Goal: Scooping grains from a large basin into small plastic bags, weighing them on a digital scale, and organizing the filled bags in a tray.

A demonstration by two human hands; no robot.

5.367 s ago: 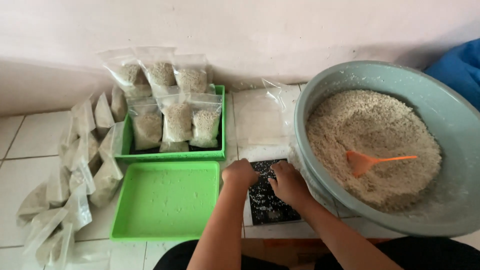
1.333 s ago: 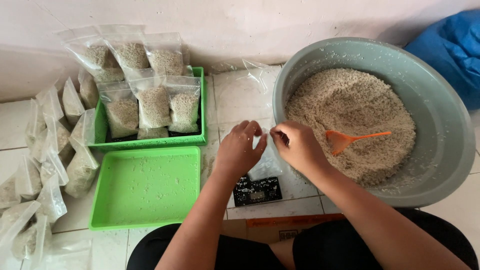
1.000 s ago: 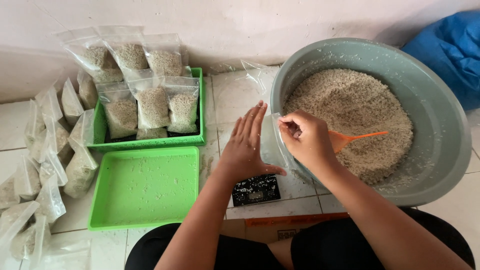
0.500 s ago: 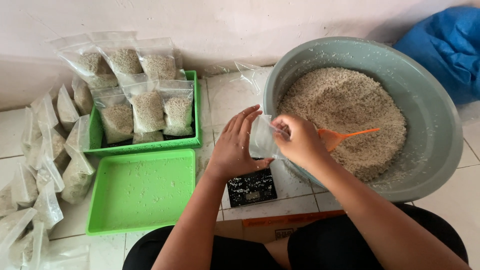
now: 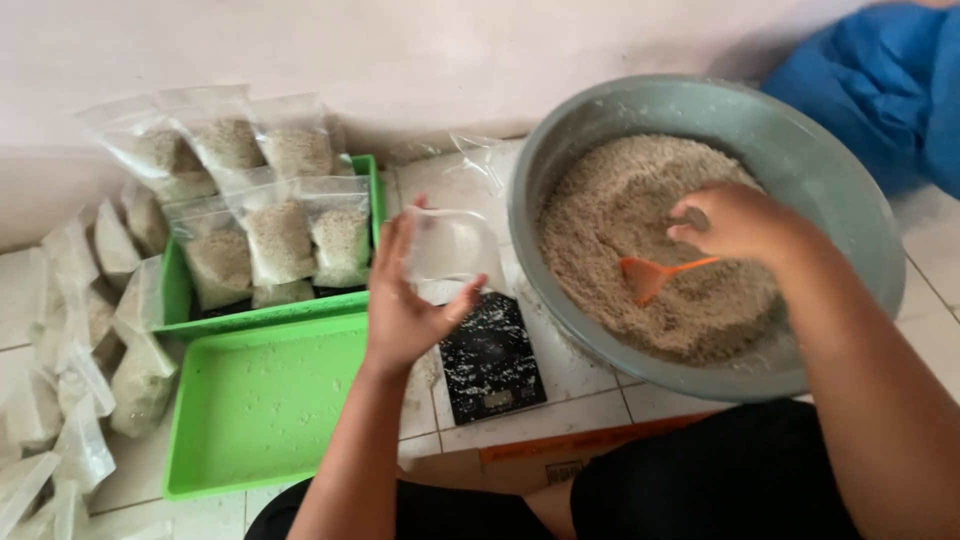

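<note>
The left hand [image 5: 405, 300] grips the little clear bag [image 5: 450, 245] (keep its mouth wide open) while the right hand [image 5: 735, 220], fingers loose, reaches for the orange scoop [image 5: 655, 275].

The left hand [image 5: 405, 300] holds an empty clear bag [image 5: 450, 245] above the black scale [image 5: 492, 360]; the right hand [image 5: 740, 222] reaches over the grain basin [image 5: 800, 150].
</note>
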